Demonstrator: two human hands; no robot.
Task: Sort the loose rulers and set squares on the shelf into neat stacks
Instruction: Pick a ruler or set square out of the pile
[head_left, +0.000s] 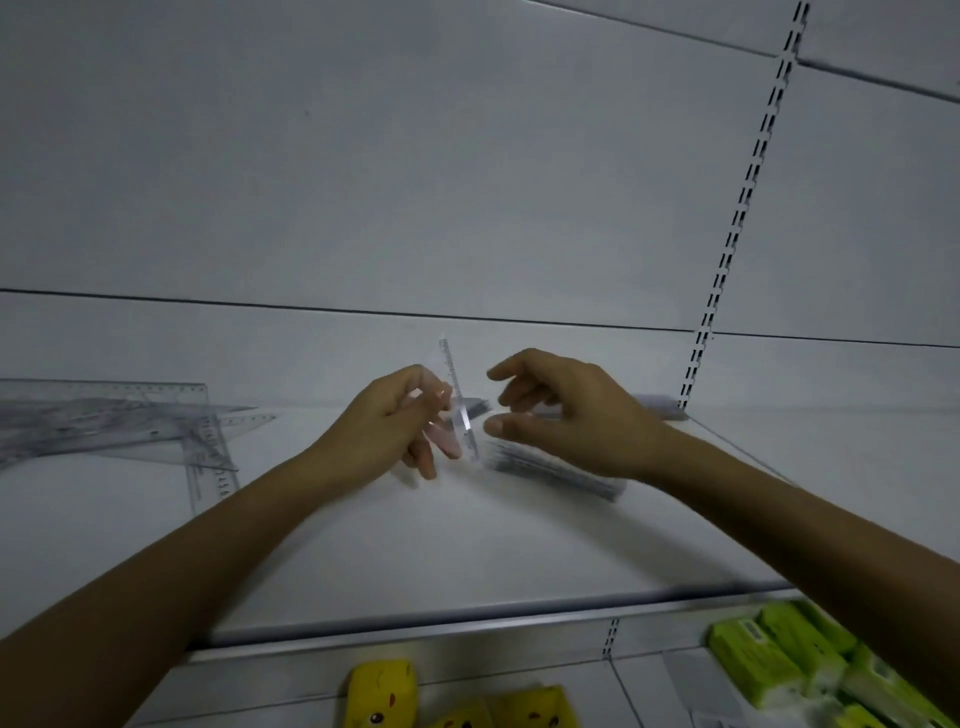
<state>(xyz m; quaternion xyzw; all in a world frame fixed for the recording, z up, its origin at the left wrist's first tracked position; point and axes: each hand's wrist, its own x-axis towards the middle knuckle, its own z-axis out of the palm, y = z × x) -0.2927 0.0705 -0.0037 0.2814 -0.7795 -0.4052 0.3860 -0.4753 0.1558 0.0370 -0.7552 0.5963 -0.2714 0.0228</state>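
Observation:
My left hand (400, 421) pinches a clear plastic ruler (460, 400), which stands nearly upright above the white shelf (467, 545). My right hand (561, 410) hovers just right of it with relaxed, spread fingers and holds nothing. Beneath the right hand lies a stack of clear rulers (556, 467) on the shelf. A loose pile of clear set squares and rulers (114, 421) lies at the shelf's far left. Another small stack (660, 405) sits by the back wall, partly hidden behind my right wrist.
The shelf's metal front edge (467, 621) runs across below my forearms. A slotted upright (737, 234) climbs the back wall at right. On the lower shelf are yellow packs (384, 696) and green packs (779, 660).

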